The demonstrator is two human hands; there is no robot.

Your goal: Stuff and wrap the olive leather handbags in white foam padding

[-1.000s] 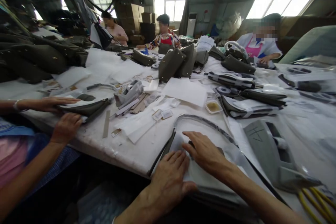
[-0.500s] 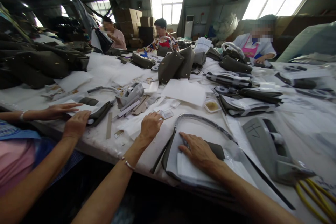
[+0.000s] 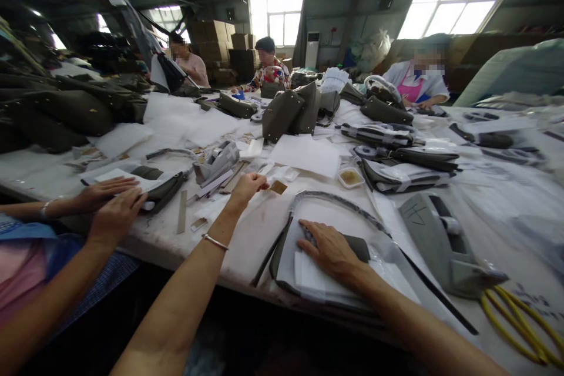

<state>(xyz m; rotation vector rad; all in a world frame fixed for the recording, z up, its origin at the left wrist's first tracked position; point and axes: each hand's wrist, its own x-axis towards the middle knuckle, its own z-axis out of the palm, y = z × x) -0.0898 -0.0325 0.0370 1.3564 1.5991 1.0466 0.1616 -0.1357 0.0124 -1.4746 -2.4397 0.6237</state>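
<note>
My left hand [image 3: 247, 189] pinches a small brown card [image 3: 278, 187] by its edge, raised over the table left of the bag. A dark olive handbag [image 3: 277, 264] lies flat before me, with white paper sheets [image 3: 311, 273] on it and its handle [image 3: 341, 202] wrapped in clear plastic. On top of the bag rests my right hand [image 3: 328, 247], fingers stretched out and palm down. Part of the bag is hidden beneath that hand and forearm.
At right stand a grey tape dispenser [image 3: 445, 241] and yellow-handled scissors [image 3: 520, 317]. A second dispenser [image 3: 217, 163] sits near paper scraps. A co-worker's hands [image 3: 112, 200] press on another bag at left. Olive bags [image 3: 282, 114] and a small clear tray [image 3: 351, 177] lie farther back.
My left hand has lifted the small brown card off the scraps and drawn slightly back to the left. My right hand stays on the bag. The view has shifted slightly.
</note>
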